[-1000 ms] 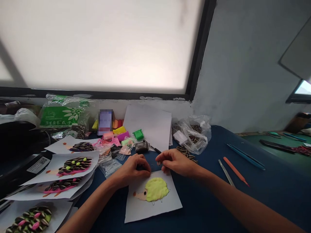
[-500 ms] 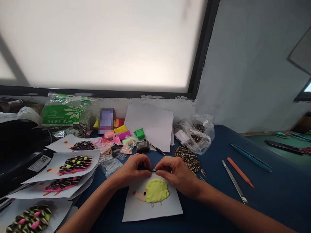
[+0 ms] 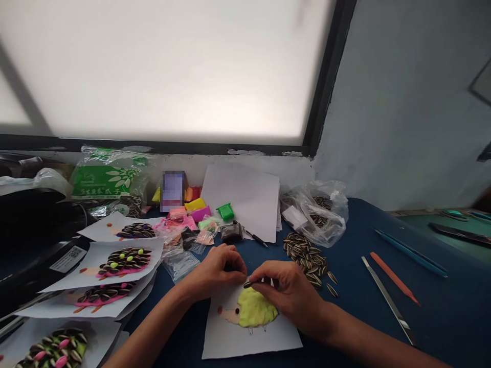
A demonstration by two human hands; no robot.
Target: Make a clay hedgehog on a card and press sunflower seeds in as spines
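Head: striped seed (image 3: 247, 284), yellow clay (image 3: 255, 309) (lumpy)

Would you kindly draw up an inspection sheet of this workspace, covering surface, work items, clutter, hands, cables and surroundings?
Surface: dark blue tabletop.
Work items: paper sheet bearing a yellow-green hedgehog shape; seed pile beyond the right hand.
Clutter: green packet among other colourful ones; clear bag with seeds; seed-covered pictures at left; orange tool, silver tool and blue tool at right.
Hands: left hand at the sheet's far edge, grip unclear; right hand pinching a striped seed by the shape's upper edge.
Cables: nothing seen for certain.
Surroundings: bright window, grey wall.
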